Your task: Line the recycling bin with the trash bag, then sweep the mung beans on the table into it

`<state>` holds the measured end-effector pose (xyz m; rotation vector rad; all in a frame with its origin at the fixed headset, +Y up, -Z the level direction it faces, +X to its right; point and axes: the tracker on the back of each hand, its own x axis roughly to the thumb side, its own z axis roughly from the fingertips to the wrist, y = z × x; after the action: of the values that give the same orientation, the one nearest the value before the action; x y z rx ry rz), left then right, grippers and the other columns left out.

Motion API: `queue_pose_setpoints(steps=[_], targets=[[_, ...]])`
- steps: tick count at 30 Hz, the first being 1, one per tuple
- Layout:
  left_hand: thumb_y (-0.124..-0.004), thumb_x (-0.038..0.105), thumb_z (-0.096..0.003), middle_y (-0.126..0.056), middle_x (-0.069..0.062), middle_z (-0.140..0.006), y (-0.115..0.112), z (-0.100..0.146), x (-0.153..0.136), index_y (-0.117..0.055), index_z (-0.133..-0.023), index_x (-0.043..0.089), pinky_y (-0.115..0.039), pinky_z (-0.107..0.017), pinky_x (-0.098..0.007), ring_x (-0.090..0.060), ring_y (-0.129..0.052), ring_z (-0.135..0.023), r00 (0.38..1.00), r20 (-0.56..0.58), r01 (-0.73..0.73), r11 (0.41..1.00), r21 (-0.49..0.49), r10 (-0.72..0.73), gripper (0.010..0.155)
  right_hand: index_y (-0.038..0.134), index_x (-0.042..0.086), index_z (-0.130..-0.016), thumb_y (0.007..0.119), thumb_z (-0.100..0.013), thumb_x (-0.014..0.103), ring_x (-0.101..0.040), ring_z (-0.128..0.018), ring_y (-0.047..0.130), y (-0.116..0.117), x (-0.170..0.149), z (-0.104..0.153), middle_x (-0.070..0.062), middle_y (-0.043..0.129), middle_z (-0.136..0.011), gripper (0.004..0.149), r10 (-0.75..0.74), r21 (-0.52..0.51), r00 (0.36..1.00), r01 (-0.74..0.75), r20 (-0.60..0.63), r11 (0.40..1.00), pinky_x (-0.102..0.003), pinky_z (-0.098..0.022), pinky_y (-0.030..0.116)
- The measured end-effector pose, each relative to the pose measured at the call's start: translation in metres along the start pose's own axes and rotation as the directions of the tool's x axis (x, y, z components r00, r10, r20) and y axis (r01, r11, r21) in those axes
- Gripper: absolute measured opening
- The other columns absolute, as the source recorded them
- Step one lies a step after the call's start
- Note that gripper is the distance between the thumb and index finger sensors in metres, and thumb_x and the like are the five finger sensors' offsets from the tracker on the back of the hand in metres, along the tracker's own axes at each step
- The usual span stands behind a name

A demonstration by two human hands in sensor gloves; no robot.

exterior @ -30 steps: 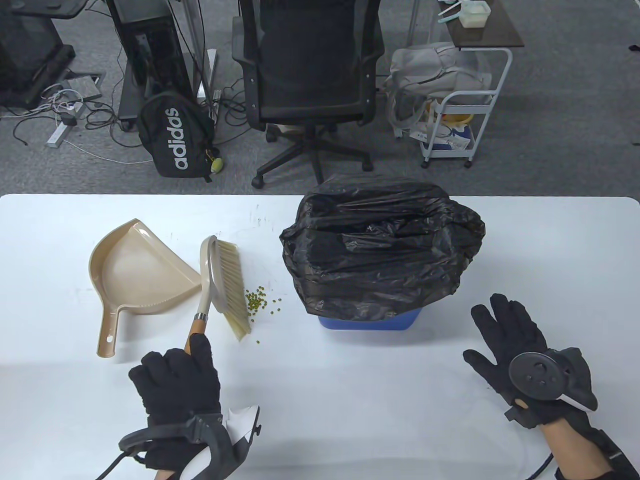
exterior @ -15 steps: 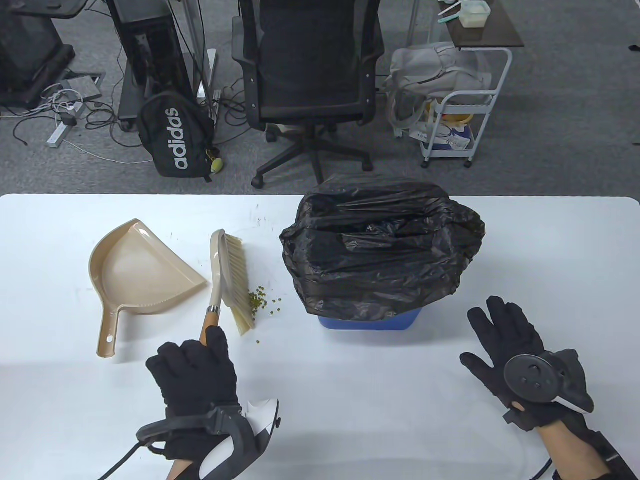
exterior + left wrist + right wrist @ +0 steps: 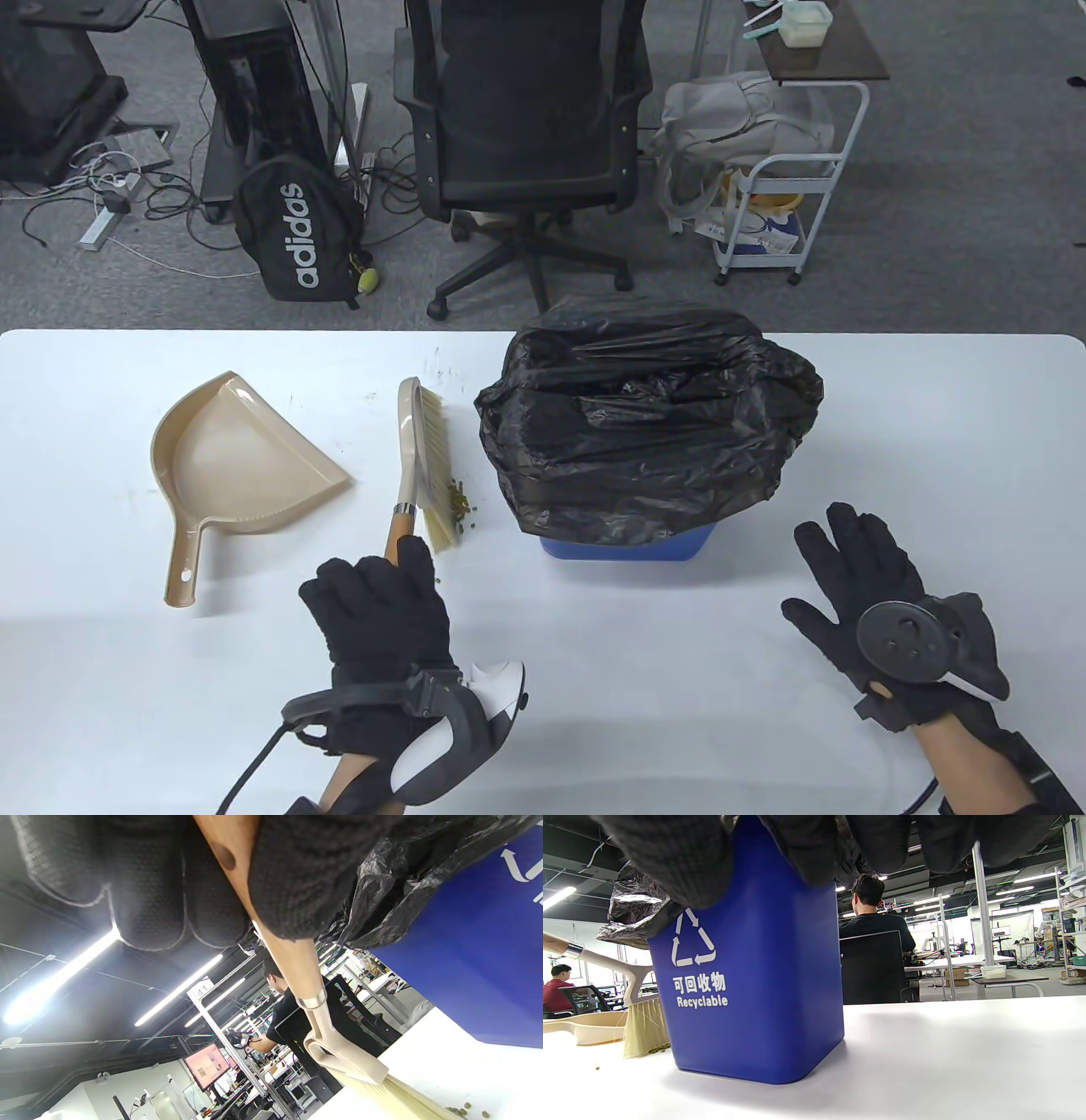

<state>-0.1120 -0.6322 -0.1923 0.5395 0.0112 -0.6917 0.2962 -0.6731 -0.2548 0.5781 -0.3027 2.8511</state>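
Spanning the whole shot, the table [image 3: 127,722] carries everything. Next in size, the bin [image 3: 746,984], blue, stands right of centre with the bag [image 3: 645,424] already draped over its rim, so the lining looks done. Left of it lies the dustpan [image 3: 229,458], well apart from the action, mouth facing right. Then the brush [image 3: 420,458], bristles down on the table, just beside the bin. The left hand [image 3: 377,607] is clenched round its wooden handle; the right hand [image 3: 857,577] lies flat and spread on the table, grasping nothing. Smallest of all, the beans [image 3: 458,509], bunched against the bristles, wedged between brush and bin.

Risk? The beans are herded toward the bin, away from the dustpan. One hard stroke could scatter them under the bin's edge or bump the bin, and 1 stray [image 3: 438,580] by the hand may get missed.
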Motion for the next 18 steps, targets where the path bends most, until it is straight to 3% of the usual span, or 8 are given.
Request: queue_pose_setpoints(steps=[12,18], targets=[[-0.097,0.019,-0.0421,-0.098,-0.026,-0.078,0.013,0.003,-0.014,-0.089,-0.097,0.015,-0.075,-0.056,-0.078,-0.06,-0.098,-0.072,0.998,-0.037,-0.046,0.999,0.005,0.046,0.055,0.058,0.003,-0.113,0.075,-0.049,0.05,-0.071,-0.093,0.052,-0.002,0.0,0.001,-0.042,0.048,-0.111,0.082,-0.001,-0.008,1.0,0.001,0.005,1.0,-0.076,-0.061,0.055],[-0.097,0.02,-0.0423,-0.098,-0.025,-0.078,0.016,0.007,-0.015,-0.088,-0.097,0.015,-0.075,-0.057,-0.078,-0.06,-0.098,-0.072,0.988,-0.064,-0.14,0.99,0.019,0.141,0.055,0.057,0.003,-0.113,0.075,-0.049,0.051,-0.071,-0.093,0.052,-0.001,0.001,0.001,-0.042,0.048,-0.111,0.082,0.005,-0.001,1.0,-0.005,0.006,1.0,-0.076,-0.061,0.055]])
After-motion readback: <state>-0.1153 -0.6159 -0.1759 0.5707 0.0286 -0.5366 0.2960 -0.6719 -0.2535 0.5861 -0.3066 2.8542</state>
